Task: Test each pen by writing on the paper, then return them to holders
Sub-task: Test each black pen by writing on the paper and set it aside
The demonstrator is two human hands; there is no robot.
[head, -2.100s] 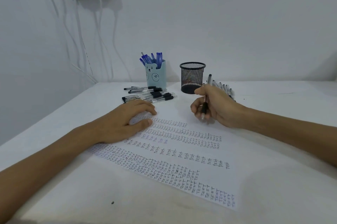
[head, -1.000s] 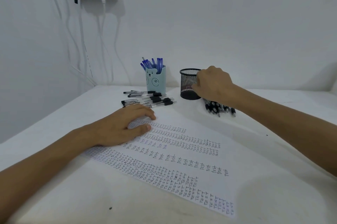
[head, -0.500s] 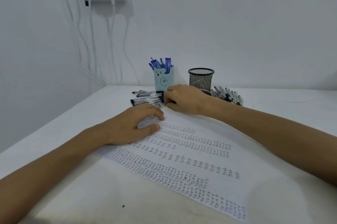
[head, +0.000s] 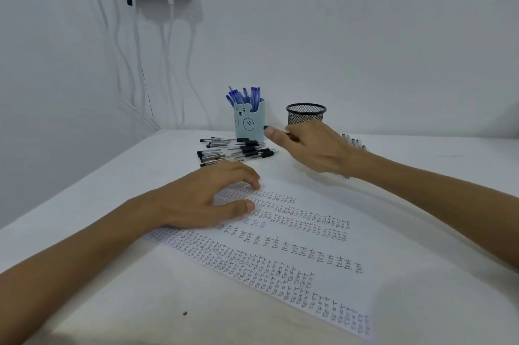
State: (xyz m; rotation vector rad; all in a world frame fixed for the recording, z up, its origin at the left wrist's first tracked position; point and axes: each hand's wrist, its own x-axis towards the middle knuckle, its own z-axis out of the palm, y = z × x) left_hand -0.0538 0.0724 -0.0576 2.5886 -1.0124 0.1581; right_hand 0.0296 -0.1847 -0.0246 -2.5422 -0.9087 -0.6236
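One pen (head: 266,128) is pinched in the right hand (head: 314,148), and its dark end pokes out past the thumb, just beside the blue bear holder (head: 250,127) and in front of the black mesh holder (head: 306,114). Many black pens (head: 236,149) lie in a heap on the white surface (head: 84,204) to the left of that hand, a few more pens (head: 354,143) peek out behind its wrist, and blue pens (head: 248,96) stand in the bear holder. Resting on the top corner of the paper (head: 309,249), the left hand (head: 207,200) has loose, spread fingers and holds nothing, while the right arm reaches forward past the paper's far edge.
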